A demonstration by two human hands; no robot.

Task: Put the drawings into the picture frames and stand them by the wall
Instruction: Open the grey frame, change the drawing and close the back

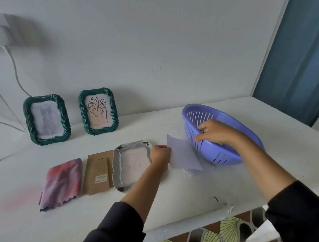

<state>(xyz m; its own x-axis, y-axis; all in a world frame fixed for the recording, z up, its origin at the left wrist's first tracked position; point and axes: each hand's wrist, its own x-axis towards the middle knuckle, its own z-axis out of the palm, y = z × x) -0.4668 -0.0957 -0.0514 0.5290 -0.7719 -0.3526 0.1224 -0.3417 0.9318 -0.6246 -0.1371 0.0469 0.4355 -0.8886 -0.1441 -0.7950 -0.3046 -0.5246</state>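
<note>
Left hand (159, 154) pinches the drawing sheet (184, 156) edge, face-down frame (116, 163) just to its left, right hand (213, 132) grips the tilted basket (227, 154) rim beside it; if the basket slips down, the sheet probably snags and creases.
</note>
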